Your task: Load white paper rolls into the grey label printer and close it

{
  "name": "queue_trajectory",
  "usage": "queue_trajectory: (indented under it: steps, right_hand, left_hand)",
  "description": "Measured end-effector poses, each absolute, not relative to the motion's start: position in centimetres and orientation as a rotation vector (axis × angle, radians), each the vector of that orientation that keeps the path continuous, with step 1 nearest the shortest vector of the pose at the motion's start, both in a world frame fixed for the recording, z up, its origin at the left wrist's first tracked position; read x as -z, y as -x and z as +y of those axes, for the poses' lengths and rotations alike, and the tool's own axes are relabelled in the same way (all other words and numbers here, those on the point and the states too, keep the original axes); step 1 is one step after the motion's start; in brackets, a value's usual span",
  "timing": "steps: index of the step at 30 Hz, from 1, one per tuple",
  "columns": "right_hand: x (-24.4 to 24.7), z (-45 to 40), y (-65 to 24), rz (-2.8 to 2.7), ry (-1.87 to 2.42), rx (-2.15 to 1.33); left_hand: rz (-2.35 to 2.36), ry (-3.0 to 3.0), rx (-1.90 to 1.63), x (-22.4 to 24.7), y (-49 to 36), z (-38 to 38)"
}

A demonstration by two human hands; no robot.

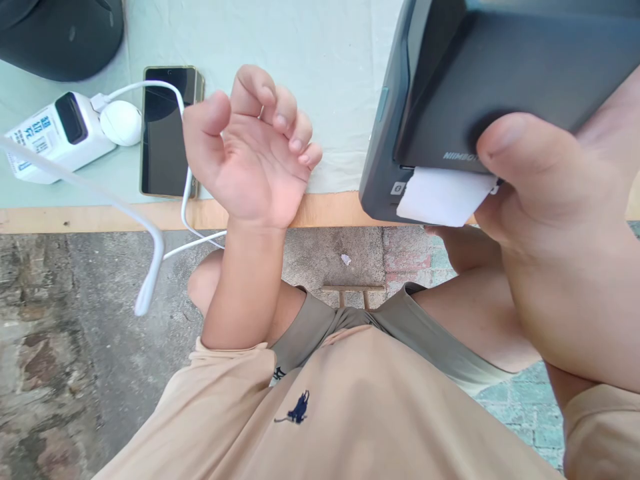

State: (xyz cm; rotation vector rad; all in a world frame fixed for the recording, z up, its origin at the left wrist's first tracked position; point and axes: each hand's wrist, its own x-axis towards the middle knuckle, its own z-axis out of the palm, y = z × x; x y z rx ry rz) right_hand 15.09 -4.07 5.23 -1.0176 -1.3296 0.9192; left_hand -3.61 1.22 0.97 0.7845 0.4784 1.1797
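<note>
Nearest, across the bottom of the frame, is one tan shirt [385,400] with a single dark emblem, and beyond it one pair of grey-green shorts [450,333]. Between the knees, at the centre, show some wooden bars [353,289] and one small white scrap [345,259] on the ground.

Two hands are raised. At the right, the right hand [555,173] is clamped on one dark printer [525,80], thumb on its top face; its other fingers are mostly hidden. The printer fills the upper right and covers part of the table's wooden edge [330,209]. One white paper strip [445,197] sticks out of its slot beside the thumb; whether a finger pinches it I cannot tell. Left of centre, the left hand [260,160] is palm up, fingers loosely curled, thumb apart from them.

One thick white strand [150,283] crosses the left side, partly in front of the table.

On the pale tabletop [340,53], one phone [165,147] lies just left of the left hand, whose thumb overlaps its edge. A thin white cable [145,84] crosses its upper end. Left of it are one round white plug [121,123] and one white power strip [50,137]. One dark rounded object [65,33] is cut off at the upper left.
</note>
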Motion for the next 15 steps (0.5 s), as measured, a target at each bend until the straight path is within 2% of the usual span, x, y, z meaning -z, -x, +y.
queue_trajectory:
  steps: [11, 15]
  right_hand:
    - [-5.6, -4.2, -14.3, -1.426, 0.956, -0.937]
    - [-5.1, -4.2, -15.1, -1.303, 0.909, -0.938]
  left_hand:
    - [0.399, -0.952, -1.239, -0.7, 2.6, 1.3]
    - [0.295, -1.015, -1.259, -0.4, 2.3, 1.3]
